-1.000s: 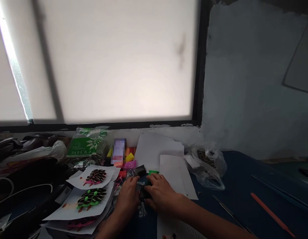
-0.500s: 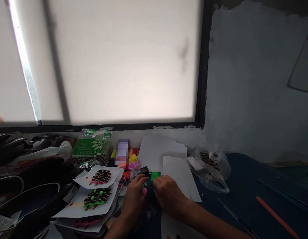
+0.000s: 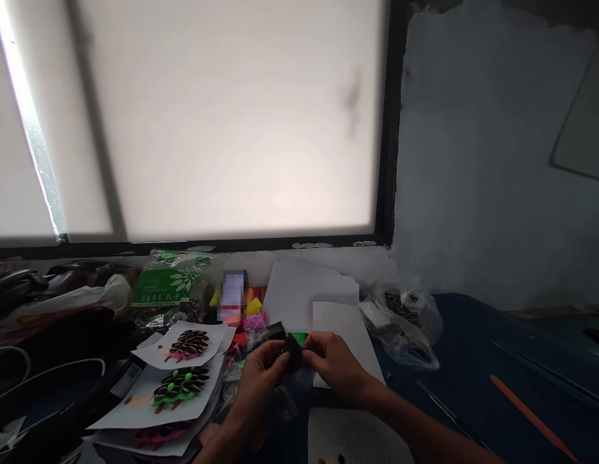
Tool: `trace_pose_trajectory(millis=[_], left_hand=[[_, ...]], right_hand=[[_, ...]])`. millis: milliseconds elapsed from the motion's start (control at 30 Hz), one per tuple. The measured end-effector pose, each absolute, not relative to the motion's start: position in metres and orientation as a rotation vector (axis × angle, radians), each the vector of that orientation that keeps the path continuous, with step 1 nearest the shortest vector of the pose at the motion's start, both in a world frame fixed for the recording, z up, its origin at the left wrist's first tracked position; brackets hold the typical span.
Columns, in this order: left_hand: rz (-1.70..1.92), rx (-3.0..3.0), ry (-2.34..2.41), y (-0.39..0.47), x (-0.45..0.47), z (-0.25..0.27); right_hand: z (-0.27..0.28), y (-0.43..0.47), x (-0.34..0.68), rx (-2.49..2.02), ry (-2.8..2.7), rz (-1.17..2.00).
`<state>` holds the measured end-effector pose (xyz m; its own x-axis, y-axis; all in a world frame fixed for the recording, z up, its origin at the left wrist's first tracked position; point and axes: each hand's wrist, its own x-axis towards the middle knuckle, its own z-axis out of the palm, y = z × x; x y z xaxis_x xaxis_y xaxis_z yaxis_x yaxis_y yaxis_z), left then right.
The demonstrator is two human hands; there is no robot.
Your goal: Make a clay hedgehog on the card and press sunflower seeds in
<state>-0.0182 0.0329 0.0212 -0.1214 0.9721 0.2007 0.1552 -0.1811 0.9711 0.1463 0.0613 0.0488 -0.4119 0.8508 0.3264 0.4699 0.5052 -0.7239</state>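
Note:
My left hand (image 3: 261,380) pinches a small black packet (image 3: 293,348), dark and slightly shiny; I cannot make out whether it is clay in a wrapper. My right hand (image 3: 334,361) is closed at the packet's right edge, thumb and forefinger together. Just behind the hands lies a green piece (image 3: 299,338), partly covered by them. A black block (image 3: 276,330) sits beyond my left fingers. Clear plastic wrapping (image 3: 287,403) lies below the hands. Close to me is a white sheet (image 3: 357,428) with a faint lined drawing and small dark and reddish bits.
On the left, stacked papers (image 3: 110,409) bear seed-covered hedgehog shapes. A green seed bag (image 3: 168,283) and colourful packets (image 3: 255,308) stand behind. White sheets (image 3: 309,290) lie by the wall. At right are a plastic bag of seeds (image 3: 403,322), a thin metal tool (image 3: 444,406) and an orange stick (image 3: 526,412).
Both hands have risen slightly and come together with the black packet between them. The view has shifted a little to the right, and more of the near sheet shows.

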Motion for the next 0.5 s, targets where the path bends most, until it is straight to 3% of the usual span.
trace_pose_trajectory(millis=[200,500], left_hand=[[1.397,1.484,1.617,0.038,-0.041,0.027],[0.788,1.972,1.957,0.033,-0.038,0.016]], right_hand=[[0.059,0.068,0.157,-1.128,-1.918,0.666],[0.061,0.071,0.164,-1.258,-1.966,0.745]])
